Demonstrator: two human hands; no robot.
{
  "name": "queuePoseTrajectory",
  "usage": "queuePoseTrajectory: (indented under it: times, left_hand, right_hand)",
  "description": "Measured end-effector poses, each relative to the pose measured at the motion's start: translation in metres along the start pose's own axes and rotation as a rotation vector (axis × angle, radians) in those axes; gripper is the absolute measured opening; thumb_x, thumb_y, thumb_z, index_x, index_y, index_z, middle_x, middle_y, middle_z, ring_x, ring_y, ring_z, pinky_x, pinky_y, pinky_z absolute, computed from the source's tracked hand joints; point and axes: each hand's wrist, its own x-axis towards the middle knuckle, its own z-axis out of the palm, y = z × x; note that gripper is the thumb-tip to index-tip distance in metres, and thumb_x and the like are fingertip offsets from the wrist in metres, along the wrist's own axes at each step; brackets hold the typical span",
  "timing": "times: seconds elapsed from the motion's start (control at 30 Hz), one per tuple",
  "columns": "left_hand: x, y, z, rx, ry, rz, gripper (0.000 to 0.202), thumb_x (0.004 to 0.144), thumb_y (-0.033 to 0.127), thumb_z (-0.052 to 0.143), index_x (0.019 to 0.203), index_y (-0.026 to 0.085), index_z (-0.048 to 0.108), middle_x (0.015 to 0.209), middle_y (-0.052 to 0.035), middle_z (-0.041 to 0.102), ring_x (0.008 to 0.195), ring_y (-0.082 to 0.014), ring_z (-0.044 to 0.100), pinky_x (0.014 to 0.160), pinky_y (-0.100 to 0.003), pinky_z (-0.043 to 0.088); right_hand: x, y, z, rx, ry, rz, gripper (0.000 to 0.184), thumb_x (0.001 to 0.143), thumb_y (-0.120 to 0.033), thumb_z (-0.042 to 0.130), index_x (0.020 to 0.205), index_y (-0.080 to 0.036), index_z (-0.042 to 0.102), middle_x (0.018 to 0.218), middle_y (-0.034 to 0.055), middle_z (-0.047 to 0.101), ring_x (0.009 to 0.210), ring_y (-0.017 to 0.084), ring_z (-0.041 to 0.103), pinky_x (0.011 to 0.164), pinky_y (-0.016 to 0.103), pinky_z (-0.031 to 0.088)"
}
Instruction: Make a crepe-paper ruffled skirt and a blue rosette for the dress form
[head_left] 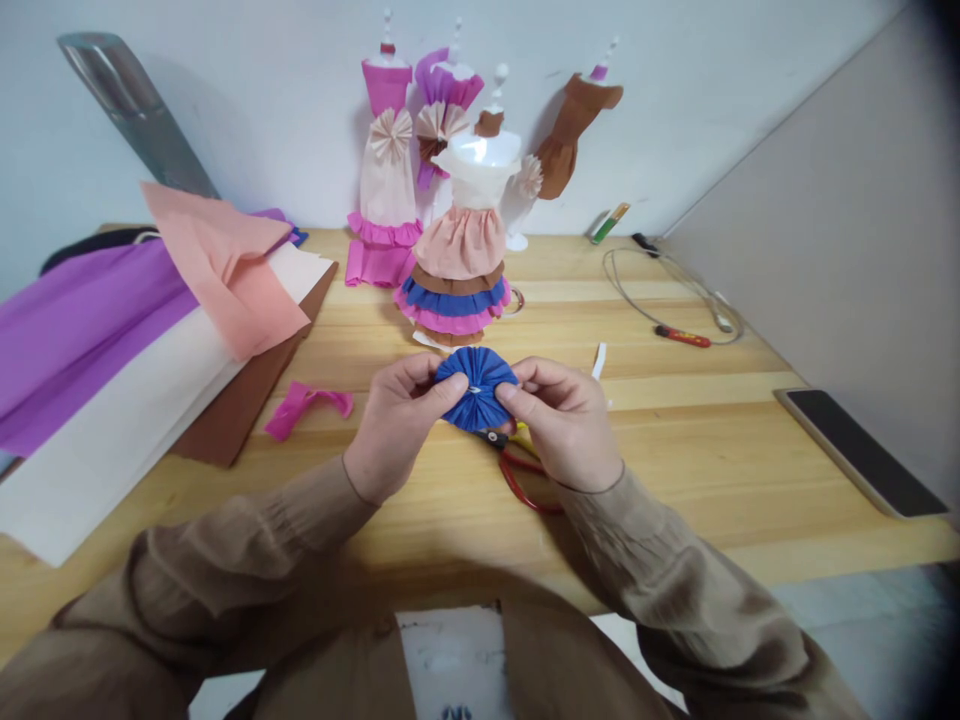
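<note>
A blue pleated paper fan rosette (477, 387) is held just above the wooden table (675, 430). My left hand (397, 425) pinches its left edge with thumb and fingers closed. My right hand (564, 420) pinches its right edge the same way. Red-handled scissors (517, 470) lie on the table just under my right hand, partly hidden by it. Right behind the rosette stands a small mannequin (461, 250) in a layered paper dress of peach, brown, blue and pink.
Sheets of purple, cream, peach and brown crepe paper (135, 350) are stacked at left, with a pink scrap (304, 405) near them. More dressed mannequins (390, 170) stand by the wall. A cable with a red tool (679, 335) and a phone (862, 450) lie at right.
</note>
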Motion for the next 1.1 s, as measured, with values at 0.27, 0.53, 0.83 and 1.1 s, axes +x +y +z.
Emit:
queuePoseTrajectory:
  times: [0.27,0.53,0.83,1.1]
  left_hand:
    - [0.0022,-0.0018,-0.0019,0.029,0.022,0.029,0.021,0.07,0.03,0.078,0.07,0.013,0.067,0.063,0.0011,0.065,0.058,-0.0091,0.057,0.061,-0.023,0.049]
    - [0.0002,-0.0022,-0.0015,0.034,0.051,0.006,0.022,0.069,0.03,0.078,0.072,0.012,0.067,0.067,-0.0003,0.066,0.062,-0.0094,0.056,0.062,-0.022,0.047]
    - [-0.0004,-0.0033,-0.0011,0.035,0.037,-0.004,0.021,0.07,0.03,0.078,0.069,0.013,0.065,0.065,0.0012,0.063,0.061,-0.0087,0.054,0.061,-0.022,0.046]
    - [0.0002,-0.0032,-0.0013,-0.012,0.032,-0.011,0.022,0.068,0.031,0.08,0.07,0.014,0.067,0.066,0.001,0.064,0.062,-0.0097,0.056,0.064,-0.024,0.048]
  right_hand:
    - [-0.0045,0.001,-0.0001,-0.239,0.169,-0.377,0.012,0.081,-0.024,0.07,0.092,-0.021,0.069,0.079,0.0021,0.065,0.064,0.013,0.059,0.053,0.026,0.05]
    - [-0.0049,0.0003,0.0,-0.759,0.09,-0.856,0.02,0.078,-0.009,0.069,0.094,-0.021,0.068,0.121,0.0124,0.06,0.097,0.023,0.062,0.074,0.041,0.056]
    - [-0.0051,0.0022,-0.0001,-0.808,0.093,-0.893,0.012,0.083,-0.008,0.064,0.085,-0.02,0.066,0.114,0.0123,0.067,0.096,0.023,0.064,0.073,0.04,0.058]
    - [-0.0077,0.0053,-0.0061,-0.587,0.182,-0.768,0.027,0.083,-0.015,0.065,0.109,-0.023,0.066,0.119,0.0119,0.066,0.104,0.026,0.065,0.074,0.04,0.059]
